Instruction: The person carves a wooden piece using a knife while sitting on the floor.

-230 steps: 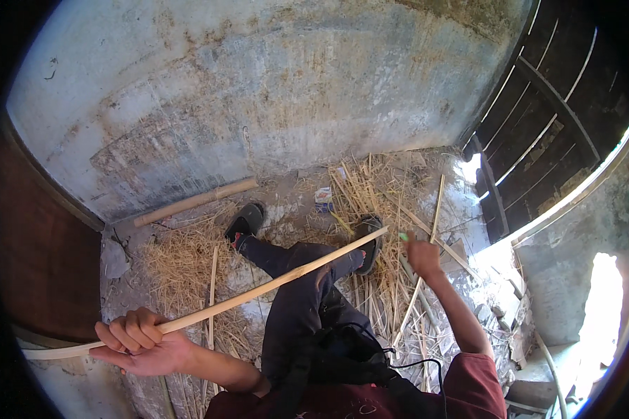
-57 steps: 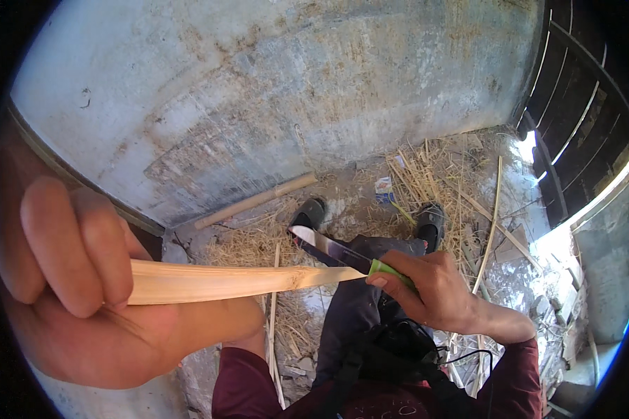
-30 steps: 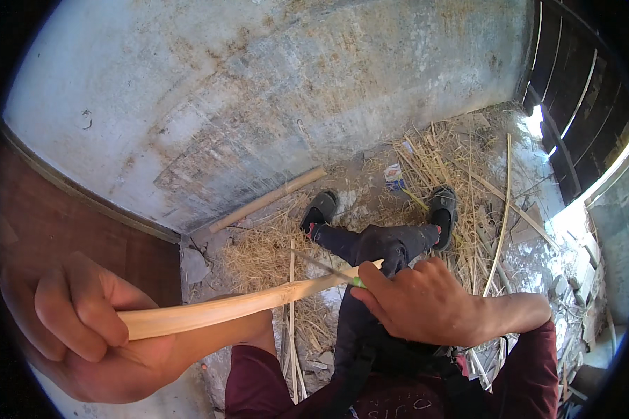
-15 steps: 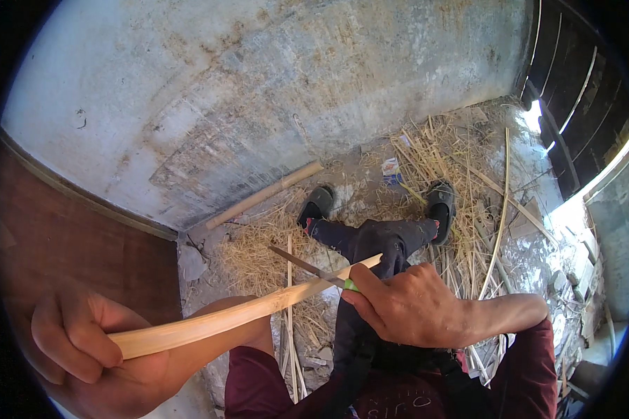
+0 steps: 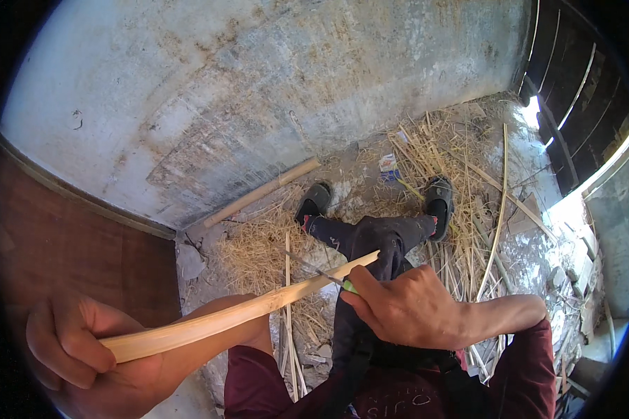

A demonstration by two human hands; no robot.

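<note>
Pale shavings (image 5: 251, 260) and long strips (image 5: 504, 174) across floor (image 5: 528, 157)

Through my feed the right hand (image 5: 419, 307), once apart from the pale strip (image 5: 217, 326), now sits at its far end, the green-handled knife (image 5: 314, 268) crossing it. The strip, nearly level before, slants down toward the left hand (image 5: 80, 355), now lower in view.

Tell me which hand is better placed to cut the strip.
Probably the right hand: it grips the knife, whose blade crosses the strip near its far end. The left hand holds the other end.
</note>
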